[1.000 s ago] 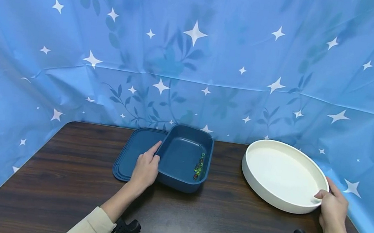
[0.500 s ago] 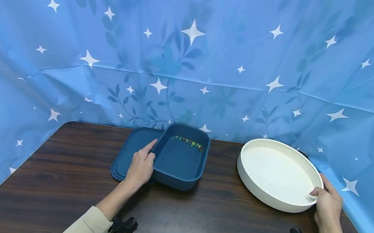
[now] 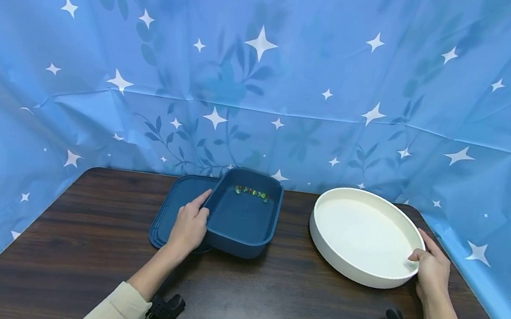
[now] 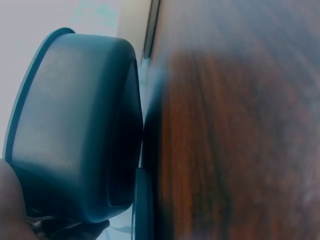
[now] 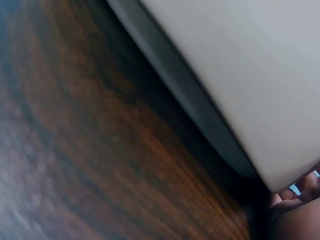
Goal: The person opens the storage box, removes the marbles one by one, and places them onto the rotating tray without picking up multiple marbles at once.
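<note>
My left hand [image 3: 190, 223] grips the left wall of a deep navy-blue rectangular box [image 3: 241, 225], with the index finger along its rim. In the left wrist view the box [image 4: 60, 110] leans, its base partly raised off the table. Small round green, yellow and red pieces, like marbles, [image 3: 253, 192] lie in a row by the box's far wall. A flat blue lid [image 3: 178, 206] lies on the table, partly under the box. My right hand [image 3: 432, 266] holds a round white shallow tray [image 3: 364, 230] by its right rim, thumb inside; its fingers underneath are mostly hidden.
The dark wood table [image 3: 276, 297] carries everything. A blue star-patterned cloth [image 3: 265, 85] hangs right behind its back edge and along the right side. Each wrist wears a black camera mount [image 3: 166, 308]. Bare wood lies between the box and the tray.
The marble-like pieces have rolled from the box's right side to its far wall. My right hand has shifted the white tray left, closer to the box. The left hand keeps its grip.
</note>
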